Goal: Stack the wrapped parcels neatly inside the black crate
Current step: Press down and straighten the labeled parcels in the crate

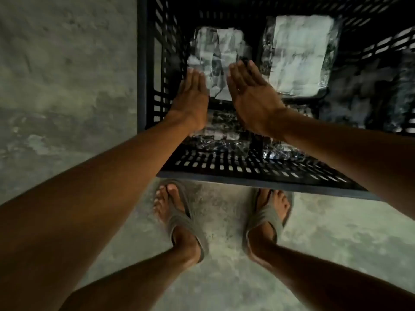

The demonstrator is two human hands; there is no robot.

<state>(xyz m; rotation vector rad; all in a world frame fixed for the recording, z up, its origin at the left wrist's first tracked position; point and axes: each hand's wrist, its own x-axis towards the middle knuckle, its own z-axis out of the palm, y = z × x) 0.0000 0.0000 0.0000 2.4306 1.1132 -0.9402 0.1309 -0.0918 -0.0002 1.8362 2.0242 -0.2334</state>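
Fingers [195, 76] straight and together on both our left hand [190, 97] and right hand [251, 95], palms facing, gripping nothing. Between them, inside the black crate [247, 173] on the floor [67, 75], lies a wrapped parcel [219, 57], long axis running away from us. Second parcel [301, 55] lies parallel just to its right.

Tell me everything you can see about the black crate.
The black crate is rectangular, plastic by its look, with slotted lattice walls and a solid rim. It stands upright on the concrete floor, open at the top, just beyond the person's sandalled feet. Inside lie several wrapped parcels, shiny and pale. Both open hands reach in, left hand, right hand.
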